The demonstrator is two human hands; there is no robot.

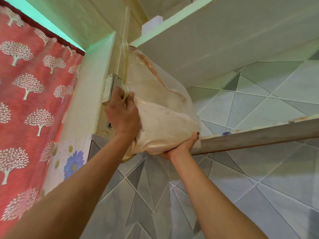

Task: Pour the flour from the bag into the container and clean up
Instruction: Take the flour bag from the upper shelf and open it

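Note:
A large clear plastic container (160, 100) partly filled with pale flour is tilted up high, between the lower shelf (259, 135) and the upper shelf (207, 42). My left hand (123, 114) grips its left side, thumb and fingers curled round a pale strap-like handle (125, 66). My right hand (183, 145) cups the container from underneath at its lower right, fingers bent up against the wall beside the shelf's front edge. The container's mouth and lid are hidden. No flour bag is in view.
A red curtain (31, 100) with white tree print hangs at the left. A cream door frame (96, 80) with a metal hinge plate (110, 87) stands right behind my left hand. Grey geometric tiles (241, 187) cover the wall below and behind the shelves.

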